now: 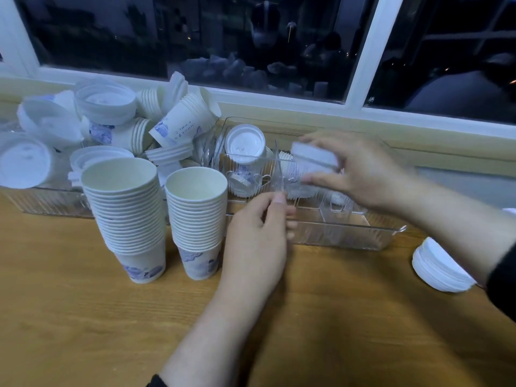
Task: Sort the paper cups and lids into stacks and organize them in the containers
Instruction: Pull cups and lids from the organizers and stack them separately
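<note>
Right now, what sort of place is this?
Probably a cafe or office drinks counter, after dark. A wooden counter runs under a dark window, loaded with tall paper cup stacks, piled white lids and a clear divided container.

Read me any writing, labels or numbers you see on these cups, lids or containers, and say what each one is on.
Nothing here reads clearly.
Handwritten dark lines on the side of the tipped white paper cup stack: too small and blurred to read.
Embossed mark on the round white plastic lid in the clear plastic container: illegible.
Blue pattern on the two upright white paper cup stacks: decoration, not text.
</note>
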Motion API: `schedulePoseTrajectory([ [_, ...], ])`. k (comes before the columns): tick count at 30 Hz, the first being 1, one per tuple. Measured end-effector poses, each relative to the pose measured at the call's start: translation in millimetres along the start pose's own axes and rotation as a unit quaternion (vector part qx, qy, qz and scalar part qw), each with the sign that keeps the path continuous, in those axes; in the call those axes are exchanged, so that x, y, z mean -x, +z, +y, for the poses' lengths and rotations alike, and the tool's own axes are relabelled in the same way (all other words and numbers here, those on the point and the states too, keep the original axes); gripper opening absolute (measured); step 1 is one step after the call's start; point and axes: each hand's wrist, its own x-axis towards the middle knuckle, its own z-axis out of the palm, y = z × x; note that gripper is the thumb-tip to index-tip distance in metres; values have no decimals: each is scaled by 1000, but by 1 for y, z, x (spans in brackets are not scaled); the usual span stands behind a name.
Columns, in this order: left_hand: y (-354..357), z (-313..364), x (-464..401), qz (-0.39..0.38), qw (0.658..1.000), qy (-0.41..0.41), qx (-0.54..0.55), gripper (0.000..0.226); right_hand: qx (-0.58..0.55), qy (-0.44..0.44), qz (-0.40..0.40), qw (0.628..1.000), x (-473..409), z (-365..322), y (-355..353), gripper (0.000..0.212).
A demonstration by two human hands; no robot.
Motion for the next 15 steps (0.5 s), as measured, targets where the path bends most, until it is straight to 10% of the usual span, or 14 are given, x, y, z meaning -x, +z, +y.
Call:
schedulePoseTrajectory([
  [7,-13,17,23,-120,946,-197,226,30,-51,-88,-139,985,67,-37,10,66],
  [12,-26,11,33,-74,960,-211,167,23,-120,26,65,990,53,-42,7,25],
  [15,-33,12,36,-67,966,-211,133,22,-86,86,59,991,17,-39,12,21],
])
